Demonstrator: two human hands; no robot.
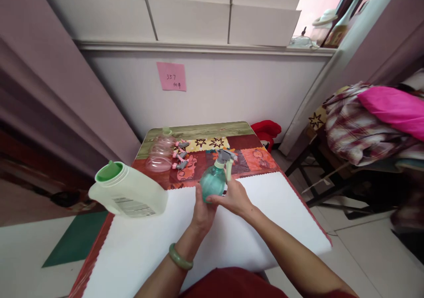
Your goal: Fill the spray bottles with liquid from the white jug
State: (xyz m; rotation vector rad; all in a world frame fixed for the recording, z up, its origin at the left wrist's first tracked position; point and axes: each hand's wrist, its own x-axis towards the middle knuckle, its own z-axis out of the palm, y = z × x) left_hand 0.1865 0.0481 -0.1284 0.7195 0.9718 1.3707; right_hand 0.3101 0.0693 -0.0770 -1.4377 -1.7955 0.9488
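while hands (204, 210) (236, 197) hold teal bottle (212, 182), jug (139, 193) uncapped

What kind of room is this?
It looks like a room in someone's home, though I can't be sure. There are long purple curtains, a heap of clothes over on the right, and a bright patterned tablecloth on the table.

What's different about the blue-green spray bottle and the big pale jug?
The spray bottle is smaller and rounder; the jug is bigger, with straighter sides. The spray bottle is see-through blue-green; the jug is cloudy and whitish. The left hand and right hand hold the spray bottle; no hand touches the jug. Both are containers.
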